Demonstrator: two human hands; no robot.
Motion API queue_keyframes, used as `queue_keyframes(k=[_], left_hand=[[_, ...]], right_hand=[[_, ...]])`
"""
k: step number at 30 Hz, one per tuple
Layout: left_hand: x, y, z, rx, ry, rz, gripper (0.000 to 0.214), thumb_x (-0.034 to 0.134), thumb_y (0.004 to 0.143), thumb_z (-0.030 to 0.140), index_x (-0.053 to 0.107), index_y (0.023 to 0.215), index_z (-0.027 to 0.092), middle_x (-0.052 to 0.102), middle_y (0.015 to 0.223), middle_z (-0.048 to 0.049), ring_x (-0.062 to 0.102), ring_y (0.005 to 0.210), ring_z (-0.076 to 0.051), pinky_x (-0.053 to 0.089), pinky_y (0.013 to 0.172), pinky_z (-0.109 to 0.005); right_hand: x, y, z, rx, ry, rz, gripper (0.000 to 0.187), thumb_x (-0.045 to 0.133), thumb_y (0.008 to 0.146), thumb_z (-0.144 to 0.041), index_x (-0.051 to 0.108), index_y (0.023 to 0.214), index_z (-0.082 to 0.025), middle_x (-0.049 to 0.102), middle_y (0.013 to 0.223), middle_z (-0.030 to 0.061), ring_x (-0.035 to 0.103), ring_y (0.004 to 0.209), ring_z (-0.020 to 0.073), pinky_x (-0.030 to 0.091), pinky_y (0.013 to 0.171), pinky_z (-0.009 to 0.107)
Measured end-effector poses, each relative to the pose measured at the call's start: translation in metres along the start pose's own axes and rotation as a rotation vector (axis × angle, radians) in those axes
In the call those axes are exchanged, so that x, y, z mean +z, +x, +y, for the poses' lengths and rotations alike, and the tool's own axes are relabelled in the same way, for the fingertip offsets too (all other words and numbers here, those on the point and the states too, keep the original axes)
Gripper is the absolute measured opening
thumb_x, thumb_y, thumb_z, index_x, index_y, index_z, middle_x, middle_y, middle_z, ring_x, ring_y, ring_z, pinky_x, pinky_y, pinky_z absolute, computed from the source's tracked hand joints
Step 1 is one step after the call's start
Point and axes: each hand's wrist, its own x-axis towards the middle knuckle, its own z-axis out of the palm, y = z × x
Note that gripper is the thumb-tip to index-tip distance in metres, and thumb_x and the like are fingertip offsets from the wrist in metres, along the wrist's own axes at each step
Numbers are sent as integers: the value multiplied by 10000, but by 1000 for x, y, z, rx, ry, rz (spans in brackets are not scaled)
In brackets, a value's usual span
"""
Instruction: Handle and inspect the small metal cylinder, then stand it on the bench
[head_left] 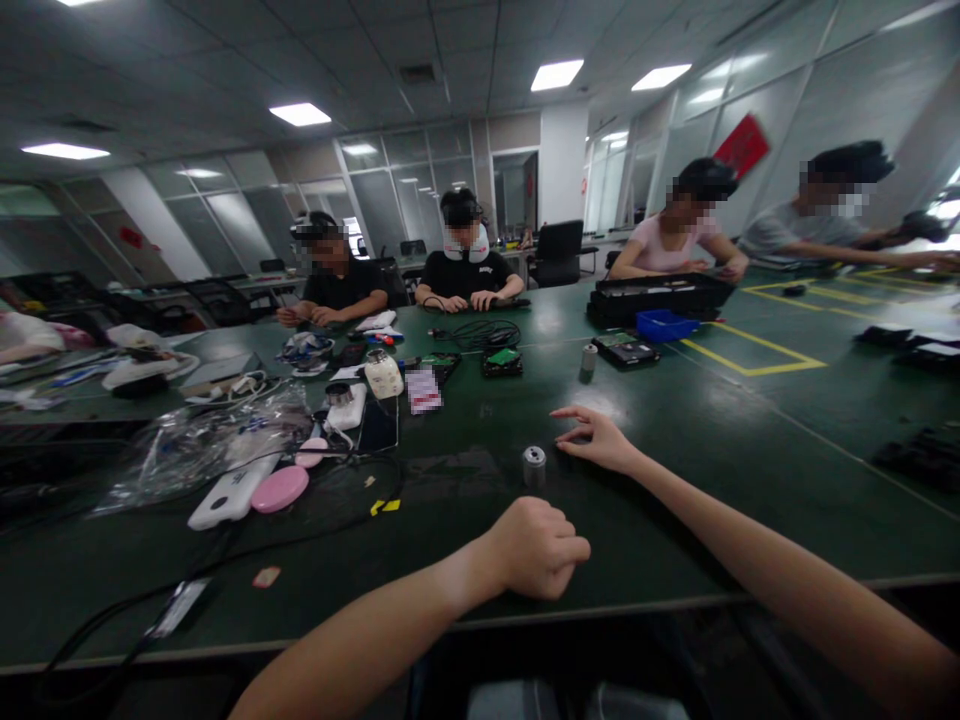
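A small silver metal cylinder (534, 467), its top face dotted with dark holes, stands upright on the green table (465, 590). My right hand (598, 441) is just right of it, not gripping it; thumb and index finger are apart and nothing shows between them. Closer to me, my left hand (544, 548) is closed in a fist near the table's front edge. The curled fingers hide whatever may be inside. A second similar cylinder (589, 357) stands farther back on the table.
Clear plastic bags (217, 440), a pink round case (280, 490), a white device (229, 495) and cables lie to the left. Farther back are a hard drive (626, 349), a blue tray (666, 325) and a coiled black cable (480, 335). Several people sit around the table.
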Motion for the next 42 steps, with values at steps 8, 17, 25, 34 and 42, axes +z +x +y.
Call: queue_keyframes(k=[8,17,25,34,42], left_hand=[[3,0,0,7,-20,42,89,527,727,149,589,678,191,616,570,7,564,534,-155,390,476,-293],[4,0,2,-4,-11,28,85,525,725,151,586,682,191,623,578,8,568,537,-158,387,475,-303],[6,0,2,-4,-15,1,88,521,744,160,591,700,190,630,595,7,576,559,-160,396,496,-303],[5,-1,2,-9,-18,-10,92,520,746,158,600,713,189,639,603,4,583,563,-161,397,492,-305],[5,0,2,-16,-20,5,97,513,745,161,590,697,194,640,603,9,572,558,-161,379,494,-303]], right_hand=[[22,-7,-39,-172,22,67,459,749,707,-207,564,1124,-255,668,1163,57,725,826,198,294,1094,500],[37,-11,-53,-163,78,-33,409,706,744,-191,570,1126,-241,656,1161,83,713,876,223,557,789,356],[37,-13,-58,-216,-23,-35,390,671,749,-145,586,1123,-216,659,1150,77,711,861,202,536,839,363],[38,-14,-62,-259,-64,-47,415,645,757,-125,578,1157,-211,683,1072,68,697,901,202,527,850,353],[37,-15,-60,-275,-82,-37,413,651,756,-136,582,1156,-214,686,1050,59,695,895,200,513,868,361]])
